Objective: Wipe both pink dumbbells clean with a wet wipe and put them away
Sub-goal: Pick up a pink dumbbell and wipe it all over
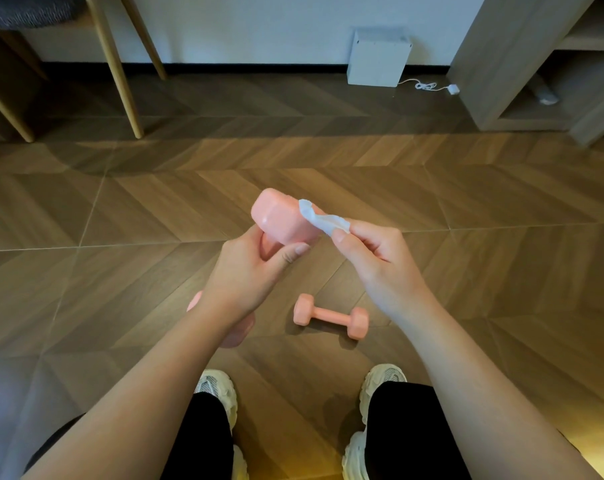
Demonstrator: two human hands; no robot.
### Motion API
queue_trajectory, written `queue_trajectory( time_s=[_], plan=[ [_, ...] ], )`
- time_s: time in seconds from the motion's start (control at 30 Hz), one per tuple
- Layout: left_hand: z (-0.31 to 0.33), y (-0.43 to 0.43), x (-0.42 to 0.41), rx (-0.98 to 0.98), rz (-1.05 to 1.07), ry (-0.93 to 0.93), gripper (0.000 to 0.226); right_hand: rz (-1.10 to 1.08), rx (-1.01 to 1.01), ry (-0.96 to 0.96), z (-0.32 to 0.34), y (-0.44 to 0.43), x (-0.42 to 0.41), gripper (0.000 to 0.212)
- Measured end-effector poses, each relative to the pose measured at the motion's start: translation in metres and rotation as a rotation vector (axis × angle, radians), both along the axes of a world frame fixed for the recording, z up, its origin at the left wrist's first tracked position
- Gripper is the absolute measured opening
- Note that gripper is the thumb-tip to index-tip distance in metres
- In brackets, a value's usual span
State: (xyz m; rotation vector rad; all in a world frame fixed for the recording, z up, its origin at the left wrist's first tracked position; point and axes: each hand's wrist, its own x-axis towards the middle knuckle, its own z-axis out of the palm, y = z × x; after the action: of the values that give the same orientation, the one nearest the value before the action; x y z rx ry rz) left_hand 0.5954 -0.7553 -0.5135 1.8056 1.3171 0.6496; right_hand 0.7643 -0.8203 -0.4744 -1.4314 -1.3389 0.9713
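Head view: the left hand [248, 271] curls round the middle of 1 pink dumbbell [279, 220], holding it up so its top end is easy to reach. The right hand [373, 258] pinches the wet wipe [323, 220] against that end. It looks smooth and shiny (maybe wet). The other dumbbell [330, 317] lies on the floor [466, 271].

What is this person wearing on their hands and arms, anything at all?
Nothing shows: the left hand and right hand are bare, without gloves, rings or a watch, and no sleeve is in view right down to the picture's edge.
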Motion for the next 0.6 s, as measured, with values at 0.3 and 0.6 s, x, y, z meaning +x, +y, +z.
queue_trajectory(
  time_s=[0.3, 0.6],
  plan=[
    [-0.002, 0.002, -0.017, 0.146, -0.146, 0.031, 0.043, -0.101, -0.097, -0.015, -0.005, 0.006, 0.003, 0.048],
    [-0.001, -0.004, -0.01, 0.166, -0.329, 0.136, 0.039, -0.084, -0.015, 0.043, -0.003, 0.005, 0.001, 0.049]
  ],
)
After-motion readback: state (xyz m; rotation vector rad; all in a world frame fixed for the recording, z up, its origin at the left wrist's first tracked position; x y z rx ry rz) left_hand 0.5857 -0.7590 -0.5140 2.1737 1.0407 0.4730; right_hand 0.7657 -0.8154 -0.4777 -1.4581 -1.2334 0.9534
